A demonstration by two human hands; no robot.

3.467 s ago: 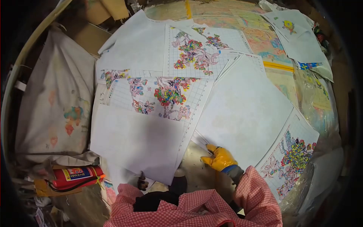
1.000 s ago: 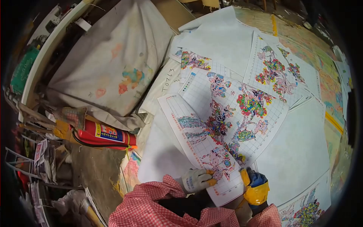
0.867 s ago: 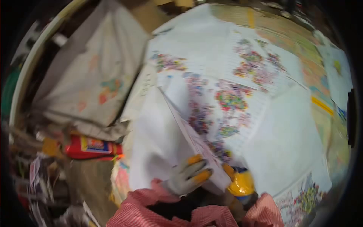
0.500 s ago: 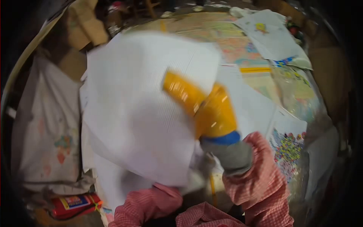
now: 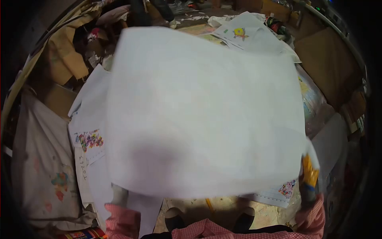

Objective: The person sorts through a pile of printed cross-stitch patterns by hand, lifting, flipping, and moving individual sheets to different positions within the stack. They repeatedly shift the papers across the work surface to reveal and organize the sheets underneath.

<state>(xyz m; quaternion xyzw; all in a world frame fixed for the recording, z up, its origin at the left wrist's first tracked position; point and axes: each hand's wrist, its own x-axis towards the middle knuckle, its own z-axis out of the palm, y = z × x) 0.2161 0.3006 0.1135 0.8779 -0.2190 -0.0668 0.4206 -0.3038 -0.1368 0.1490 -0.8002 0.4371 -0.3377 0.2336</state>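
Observation:
A large blank white paper sheet [image 5: 207,107] is held up in front of me, slightly blurred, with a head-shaped shadow on its lower left. My right hand [image 5: 310,172], in an orange-yellow glove with a blue band, is closed on the sheet's right edge, where the paper curls. At the lower left corner is my left hand [image 5: 118,193]; only its grey cuff shows, the fingers being hidden behind the paper, and that corner is raised with it. Beneath lie printed sheets with colourful clustered designs [image 5: 90,140], partly covered.
A stained cloth [image 5: 49,159] hangs at the left, above a red package [image 5: 85,234]. Brown cardboard [image 5: 65,59] stands at the far left, a brown panel [image 5: 328,67] at the right. Paper with a yellow cartoon print [image 5: 239,32] lies at the back. My shoes [image 5: 174,218] show below.
The white sheet has swung to the right and spread wide. My right hand has gone from over its middle to its right edge, and my left arm has shifted left.

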